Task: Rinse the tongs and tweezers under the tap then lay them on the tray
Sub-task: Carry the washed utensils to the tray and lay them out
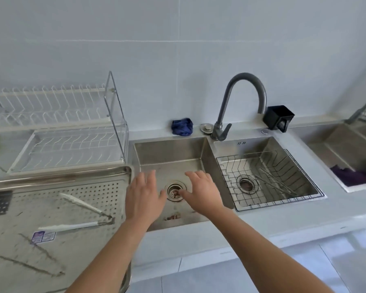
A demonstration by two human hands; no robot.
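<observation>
Fingers of the left hand and right hand are spread and relaxed, holding nothing, over the left sink basin on either side of its drain strainer. Tongs lie open on the perforated steel tray to the left. Thin metal tweezers, as far as can be told, lie in the wire basket in the right basin.

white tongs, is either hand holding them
No, the white tongs lie on the perforated tray while the left hand and right hand hover open over the sink.

Left hand, right hand both outstretched, fingers spread, palms down, holding nothing.
</observation>
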